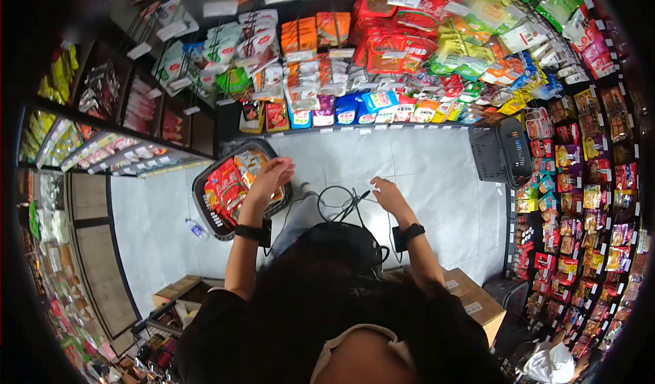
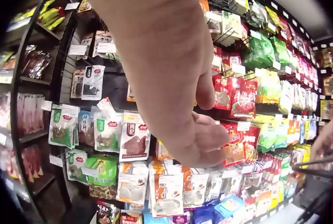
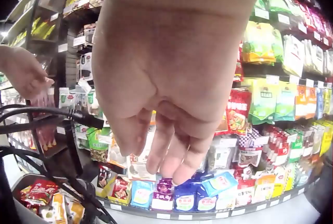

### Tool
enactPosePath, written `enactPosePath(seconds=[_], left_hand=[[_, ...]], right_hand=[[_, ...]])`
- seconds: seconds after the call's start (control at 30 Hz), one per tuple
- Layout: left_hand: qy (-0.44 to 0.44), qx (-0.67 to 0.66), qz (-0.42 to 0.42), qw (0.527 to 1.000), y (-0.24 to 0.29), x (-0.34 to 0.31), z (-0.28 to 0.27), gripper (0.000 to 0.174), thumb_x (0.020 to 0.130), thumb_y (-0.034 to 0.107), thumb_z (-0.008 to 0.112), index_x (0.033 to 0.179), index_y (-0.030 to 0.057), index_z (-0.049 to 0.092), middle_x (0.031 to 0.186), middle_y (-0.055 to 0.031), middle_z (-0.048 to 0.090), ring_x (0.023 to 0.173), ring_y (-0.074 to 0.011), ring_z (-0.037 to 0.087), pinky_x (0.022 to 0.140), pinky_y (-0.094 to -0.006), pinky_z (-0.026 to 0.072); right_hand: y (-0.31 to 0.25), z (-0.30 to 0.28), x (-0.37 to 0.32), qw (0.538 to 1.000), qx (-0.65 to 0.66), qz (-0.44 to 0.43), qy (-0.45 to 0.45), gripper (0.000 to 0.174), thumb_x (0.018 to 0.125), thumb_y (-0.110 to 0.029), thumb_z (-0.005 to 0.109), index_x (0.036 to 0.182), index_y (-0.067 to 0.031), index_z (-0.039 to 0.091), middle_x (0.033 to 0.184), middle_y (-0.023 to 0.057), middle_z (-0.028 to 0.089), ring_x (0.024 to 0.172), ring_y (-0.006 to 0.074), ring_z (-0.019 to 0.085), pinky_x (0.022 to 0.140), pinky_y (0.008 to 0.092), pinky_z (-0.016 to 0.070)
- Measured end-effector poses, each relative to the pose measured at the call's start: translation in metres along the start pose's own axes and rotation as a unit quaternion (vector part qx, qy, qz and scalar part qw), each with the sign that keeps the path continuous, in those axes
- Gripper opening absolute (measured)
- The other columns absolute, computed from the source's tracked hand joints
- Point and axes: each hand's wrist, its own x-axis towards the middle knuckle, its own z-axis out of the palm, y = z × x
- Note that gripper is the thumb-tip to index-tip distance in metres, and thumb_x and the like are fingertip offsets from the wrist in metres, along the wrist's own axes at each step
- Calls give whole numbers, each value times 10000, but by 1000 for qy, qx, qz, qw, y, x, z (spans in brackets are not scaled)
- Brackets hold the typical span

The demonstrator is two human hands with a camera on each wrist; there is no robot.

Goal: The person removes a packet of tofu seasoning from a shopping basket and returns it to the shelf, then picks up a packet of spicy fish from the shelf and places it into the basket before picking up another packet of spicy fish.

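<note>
My left hand hovers over the right part of a dark shopping basket on the floor, holding nothing. Inside the basket lie a red snack packet and other orange and white packets. In the left wrist view the left hand has loosely bent fingers, with shelf goods behind it. Out in front of the body, my right hand is raised over the floor beside black cables. The right wrist view shows that hand with fingers hanging down loosely and nothing in them.
Hanging packets fill the front rack, with bagged goods along its bottom shelf. A second dark basket stands at the right by another packed rack. A bottle lies on the floor; a cardboard box is behind me.
</note>
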Motion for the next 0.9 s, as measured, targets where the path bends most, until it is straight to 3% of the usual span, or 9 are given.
enactPosePath(seconds=[0.2,0.47,0.57,0.7,0.83,0.87,0.9], left_hand=[[-45,81,1,996,34,66,49,232,872,220,510,1052,78,548,988,-40,599,889,-138,568,782,-263,441],[-136,128,59,981,115,180,122,285,871,290,532,1065,83,549,997,-42,595,888,-135,572,793,-268,441],[-167,139,74,973,149,203,157,287,875,291,532,1066,78,548,994,-43,593,903,-133,566,782,-259,444],[-194,164,70,965,161,238,184,283,881,279,525,1063,63,543,992,-52,593,933,-139,561,790,-268,449],[-184,161,62,968,164,266,205,251,881,243,523,1052,60,544,998,-63,594,908,-135,561,751,-253,454],[-179,164,63,968,158,278,207,242,879,229,525,1051,60,544,1001,-67,594,897,-133,561,736,-246,455],[-174,166,67,968,157,287,213,233,878,215,526,1050,59,543,1004,-70,594,886,-132,562,720,-239,457]], right_hand=[[28,-35,30,999,14,-24,15,232,757,-6,481,984,-30,517,899,216,582,899,372,540,772,425,434],[61,-126,125,996,14,19,81,227,754,-9,507,978,-37,532,866,225,587,851,380,558,756,427,446],[69,-154,157,990,34,39,132,244,740,2,543,979,-47,553,909,179,607,885,348,571,760,380,468],[82,-188,182,987,48,57,139,235,745,-2,554,976,-45,559,896,159,615,862,341,581,750,379,473],[113,-232,211,984,54,-1,170,175,755,-20,559,930,-20,573,888,153,618,853,334,589,728,361,474],[135,-238,224,980,40,-52,189,152,758,-28,562,907,-2,579,905,146,619,850,314,596,717,342,473],[135,-254,230,981,59,-33,180,148,758,-29,562,901,1,582,912,146,618,848,306,597,712,339,473]])
